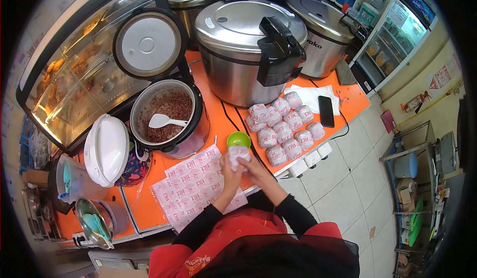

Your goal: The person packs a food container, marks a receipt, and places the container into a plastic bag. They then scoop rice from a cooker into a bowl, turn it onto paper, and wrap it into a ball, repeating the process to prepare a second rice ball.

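A paper-wrapped rice bundle (239, 155) is held between my two hands at the front of the orange table. My left hand (230, 173) closes on its left side, and my right hand (255, 168) grips it from the lower right. Just beyond it sits a small green bowl (239, 139). Printed wrapping sheets (189, 186) lie flat to the left of my hands. Several finished-looking wrapped bundles (283, 132) are grouped on the right. An open rice cooker (196, 124) holds reddish-brown rice (175, 108) with a white rice paddle (166, 121) resting on it.
Large steel cookers (233, 64) stand at the back. A phone (326, 111) lies by the right edge, near a black cable. On the left are a white-lidded container (107, 149), a clear pitcher (82, 181), a steel pot (107, 216) and a glass food display (79, 74).
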